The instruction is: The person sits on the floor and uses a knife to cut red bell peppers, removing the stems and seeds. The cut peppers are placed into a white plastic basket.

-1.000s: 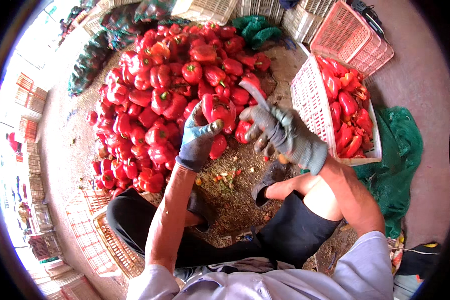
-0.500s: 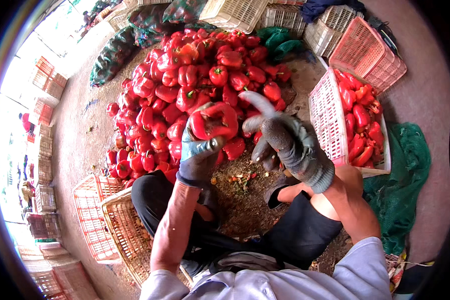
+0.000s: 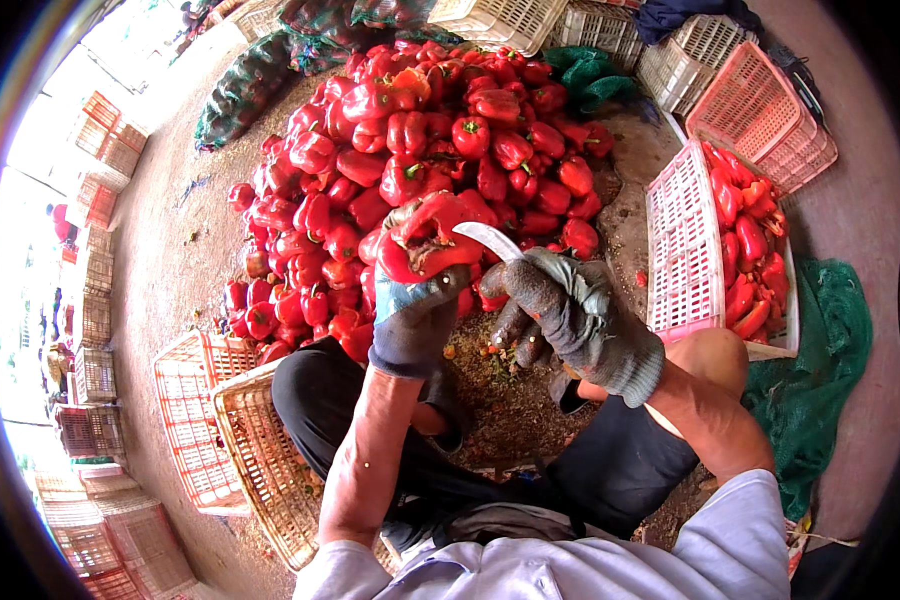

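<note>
My gloved left hand (image 3: 417, 305) is closed round a red bell pepper (image 3: 408, 257) that is cut open, its hollow inside facing me. In my gloved right hand (image 3: 582, 320) is a knife with a short curved blade (image 3: 487, 240). The blade's tip points left, close beside the pepper's right edge. My right fingers wrap the handle, which is hidden. Just beyond both hands rises a large heap of red bell peppers (image 3: 407, 135) on the ground.
To the right, a pinkish-white crate (image 3: 678, 255) holds red peppers, near a pink crate (image 3: 745, 100) and green netting (image 3: 810, 370). Two crates (image 3: 260, 450) stand by my left knee. Filled mesh sacks (image 3: 250, 88) lie at the far left. Scraps litter the ground (image 3: 495, 400) between my feet.
The blurred knife blade is now sharp and has come lower, nearer the pepper. The pepper has turned slightly in my left hand. The whole view has shifted a little.
</note>
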`<state>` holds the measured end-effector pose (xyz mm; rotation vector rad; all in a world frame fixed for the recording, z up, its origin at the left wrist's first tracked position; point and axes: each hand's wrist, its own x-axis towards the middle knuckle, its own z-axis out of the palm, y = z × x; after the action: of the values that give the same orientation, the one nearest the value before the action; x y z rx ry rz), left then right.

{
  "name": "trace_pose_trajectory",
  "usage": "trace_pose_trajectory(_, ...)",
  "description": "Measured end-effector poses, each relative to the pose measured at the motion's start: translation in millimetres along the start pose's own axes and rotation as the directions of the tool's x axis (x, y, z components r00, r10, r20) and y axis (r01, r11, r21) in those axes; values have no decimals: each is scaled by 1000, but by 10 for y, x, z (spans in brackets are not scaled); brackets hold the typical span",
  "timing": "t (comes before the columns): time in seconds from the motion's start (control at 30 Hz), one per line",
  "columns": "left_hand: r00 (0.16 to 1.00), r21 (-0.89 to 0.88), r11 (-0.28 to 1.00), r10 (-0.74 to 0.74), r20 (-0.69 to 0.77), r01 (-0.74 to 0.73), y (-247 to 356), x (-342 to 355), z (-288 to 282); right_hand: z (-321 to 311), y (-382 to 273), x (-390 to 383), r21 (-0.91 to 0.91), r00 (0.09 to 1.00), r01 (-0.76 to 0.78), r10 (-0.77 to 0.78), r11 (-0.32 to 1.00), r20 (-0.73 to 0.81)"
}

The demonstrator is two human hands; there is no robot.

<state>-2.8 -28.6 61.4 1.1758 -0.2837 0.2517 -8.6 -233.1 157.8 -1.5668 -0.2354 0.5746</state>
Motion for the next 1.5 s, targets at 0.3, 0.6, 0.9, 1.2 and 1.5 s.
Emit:
trace_pose_trajectory(0.3, 979, -304, 932, -205, -4, 195, 125, -45, 183, -89, 27, 25, -32, 996, -85, 86, 996, 31)
trace_pose_trajectory(0.6, 991, 316, 948, -4, -131, 46, 289, 107, 376, -46, 98, 18, 181, 974, -208, 188, 961, 123)
trace_pose_trajectory(0.9, 994, 459, 884, 45, 97, -85, 186, 64, 319, -106, 196, 53, 229, 988, -140, 121, 963, 94)
trace_pose_trajectory(1.2, 960, 227, 949, -250, 123, 218, 142, -13, 189, -137, 241, 40, 149, 979, -179, 160, 973, 130)
trace_pose_trajectory(1.5, 939, -19, 940, -339, 53, 340, -6, -31, -27, -124, 350, 63, 138, 982, -114, 91, 984, 164)
